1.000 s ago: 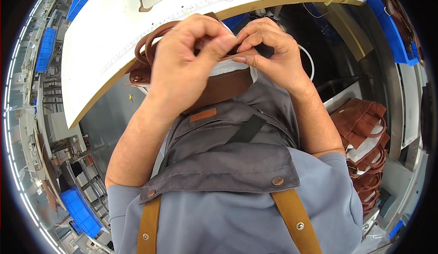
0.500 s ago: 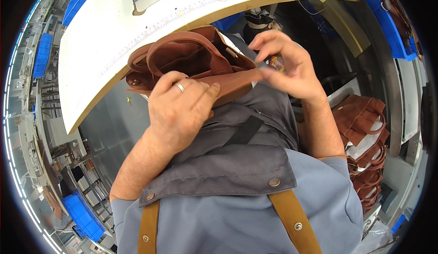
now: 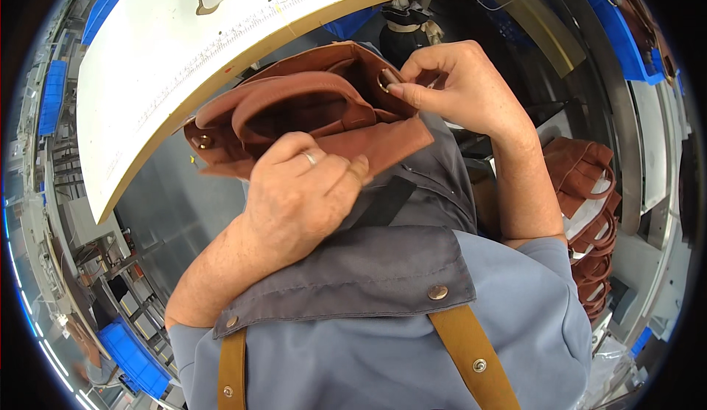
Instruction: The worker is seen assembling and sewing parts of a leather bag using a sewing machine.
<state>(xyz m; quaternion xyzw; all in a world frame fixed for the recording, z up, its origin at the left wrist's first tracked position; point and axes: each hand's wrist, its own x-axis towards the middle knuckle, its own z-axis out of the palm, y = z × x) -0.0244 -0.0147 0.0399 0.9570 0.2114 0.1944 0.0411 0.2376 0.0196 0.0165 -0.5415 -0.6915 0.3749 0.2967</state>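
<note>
A brown leather handbag [image 3: 394, 143] rests open against my lap, below the edge of the white worktable. Its looped handle [image 3: 294, 86] stands up across the mouth. My left hand [image 3: 298, 193], a ring on one finger, is closed over the near top edge of the bag, with the thumb side hidden. At the bag's right end, my right hand [image 3: 471, 89] pinches the side wall, its thumb beside a small metal ring on a leather tab [image 3: 389, 80]. A round metal stud [image 3: 202, 142] shows at the left end.
The white worktable [image 3: 147, 78], with a ruler scale along its curved-looking edge, lies ahead and left. Several similar brown bags [image 3: 582, 178] are stacked at my right. Blue bins [image 3: 622, 27] stand at far right and left. A dark bundle tied with cloth [image 3: 409, 30] sits beyond the bag.
My right hand has moved from the bag's near right corner up to its right side, where it now pinches by the ring. The near flap has swung outward; my left hand keeps its hold.
</note>
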